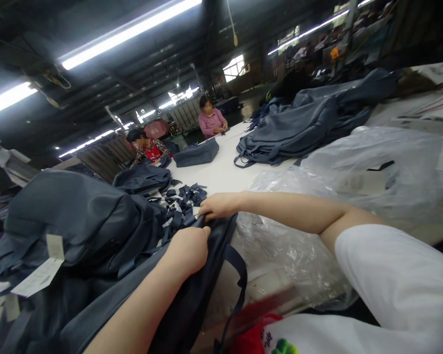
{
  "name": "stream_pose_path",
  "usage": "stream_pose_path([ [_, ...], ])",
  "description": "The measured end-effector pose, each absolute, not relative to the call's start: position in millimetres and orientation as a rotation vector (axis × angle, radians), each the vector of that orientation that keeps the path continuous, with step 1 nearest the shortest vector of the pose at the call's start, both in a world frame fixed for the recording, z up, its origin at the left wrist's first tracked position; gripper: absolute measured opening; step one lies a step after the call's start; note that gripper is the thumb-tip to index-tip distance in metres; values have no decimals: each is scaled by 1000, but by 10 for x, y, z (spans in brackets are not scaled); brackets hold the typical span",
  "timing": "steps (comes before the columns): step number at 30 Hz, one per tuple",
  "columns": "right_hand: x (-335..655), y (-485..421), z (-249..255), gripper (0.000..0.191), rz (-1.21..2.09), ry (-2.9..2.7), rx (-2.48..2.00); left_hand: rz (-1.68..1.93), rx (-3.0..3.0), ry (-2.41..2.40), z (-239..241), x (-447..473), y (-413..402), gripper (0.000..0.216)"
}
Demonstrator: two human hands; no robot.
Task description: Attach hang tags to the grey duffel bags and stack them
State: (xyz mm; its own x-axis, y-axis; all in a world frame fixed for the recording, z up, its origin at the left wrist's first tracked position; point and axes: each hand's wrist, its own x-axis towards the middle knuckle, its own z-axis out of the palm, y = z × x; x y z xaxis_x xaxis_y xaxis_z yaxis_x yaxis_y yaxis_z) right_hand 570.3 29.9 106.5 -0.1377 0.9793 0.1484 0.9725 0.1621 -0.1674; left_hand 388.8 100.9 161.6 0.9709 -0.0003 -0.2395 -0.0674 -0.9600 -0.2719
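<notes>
A dark blue-grey bag [197, 290] lies in front of me, its strap hanging over the table's near edge. My left hand [190, 248] is closed on the bag's upper edge, thumb pointing forward. Just beyond it, my right hand [219, 205] pinches the same edge, fingers bent down over the fabric. Between them the edge of the bag is gathered. Small dark fabric pieces [192, 194] with white bits lie in a heap right behind my hands. To the left rises a full dark bag [70, 211] with a white paper tag [40, 275] on it.
Clear plastic bags [376, 162] cover the table's right side. Behind them lies a pile of dark bags [299, 125]. Another dark bag [197, 153] rests on the white table [229, 172]. Two people sit farther back, one in a pink top [211, 122], one in a red apron [153, 151].
</notes>
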Motion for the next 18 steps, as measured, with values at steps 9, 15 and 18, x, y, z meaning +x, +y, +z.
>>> stream_pose_path([
  [9, 5663, 270, 1064, 31, -20, -2161, -1906, 138, -2950, -131, 1535, 3743, 1163, 30],
  [15, 5654, 333, 1151, 29, -46, -2066, -1937, -227, -3393, -438, 1744, 3371, 1537, 23],
  [18, 5665, 398, 1179, 29, -24, -2031, -1967, -389, -3466, -692, 1859, 3031, 1779, 24],
])
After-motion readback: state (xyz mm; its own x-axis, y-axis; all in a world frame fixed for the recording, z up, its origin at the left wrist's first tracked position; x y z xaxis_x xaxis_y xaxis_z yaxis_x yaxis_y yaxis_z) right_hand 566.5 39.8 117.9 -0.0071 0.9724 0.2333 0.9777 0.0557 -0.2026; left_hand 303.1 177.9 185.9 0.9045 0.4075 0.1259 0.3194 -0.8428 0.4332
